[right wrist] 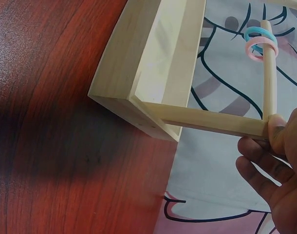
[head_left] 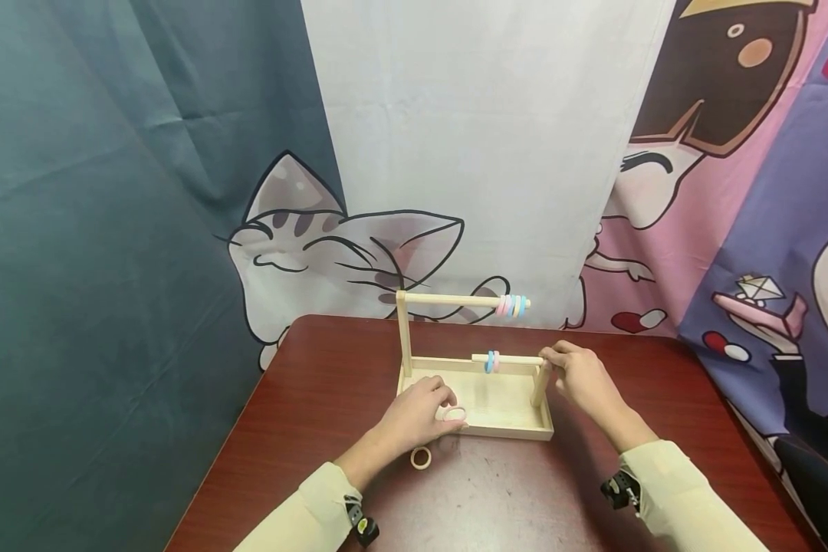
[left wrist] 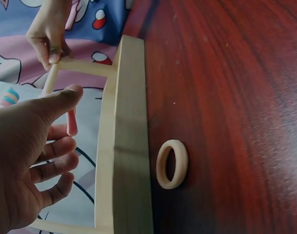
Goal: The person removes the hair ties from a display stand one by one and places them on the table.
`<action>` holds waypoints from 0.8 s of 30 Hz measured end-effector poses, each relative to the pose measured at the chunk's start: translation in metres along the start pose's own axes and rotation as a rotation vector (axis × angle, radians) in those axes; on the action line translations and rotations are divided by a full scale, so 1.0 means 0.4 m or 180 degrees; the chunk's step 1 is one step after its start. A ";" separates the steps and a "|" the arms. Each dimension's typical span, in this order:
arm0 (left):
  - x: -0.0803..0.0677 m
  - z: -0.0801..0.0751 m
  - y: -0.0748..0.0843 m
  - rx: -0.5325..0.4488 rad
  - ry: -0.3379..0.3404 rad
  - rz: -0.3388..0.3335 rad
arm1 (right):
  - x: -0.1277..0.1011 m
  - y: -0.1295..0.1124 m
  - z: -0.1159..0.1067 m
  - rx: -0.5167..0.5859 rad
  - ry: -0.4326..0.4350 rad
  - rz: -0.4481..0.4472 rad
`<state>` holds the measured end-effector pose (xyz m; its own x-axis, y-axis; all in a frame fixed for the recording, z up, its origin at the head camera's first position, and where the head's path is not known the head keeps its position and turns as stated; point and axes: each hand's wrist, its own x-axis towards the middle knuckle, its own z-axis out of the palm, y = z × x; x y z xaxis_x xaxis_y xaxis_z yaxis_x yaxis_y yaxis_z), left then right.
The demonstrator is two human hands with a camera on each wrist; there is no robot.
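A wooden tray carries a tall post with an upper rod and a short post with a lower rod. Several pink and blue rings hang near the upper rod's right end. One blue and one pink ring sit on the lower rod. My right hand pinches the lower rod's end at the short post's top. My left hand is over the tray's front left and pinches a pale pink ring between thumb and fingers.
A plain wooden ring lies on the dark red table just in front of the tray's front wall. Cartoon-print curtains hang close behind the table. The table's left edge is near my left forearm.
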<state>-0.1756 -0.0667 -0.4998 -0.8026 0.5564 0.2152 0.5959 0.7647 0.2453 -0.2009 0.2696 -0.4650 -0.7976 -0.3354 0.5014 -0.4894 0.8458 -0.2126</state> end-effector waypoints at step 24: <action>-0.037 0.063 0.029 0.0034 -0.0468 0.0154 | 0.002 -0.005 -0.002 0.0011 0.0036 -0.0016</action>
<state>-0.1576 -0.0580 -0.5242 -0.7690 0.6335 0.0856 0.6341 0.7389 0.2279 -0.2001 0.2679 -0.4636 -0.7911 -0.3351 0.5118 -0.4947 0.8426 -0.2130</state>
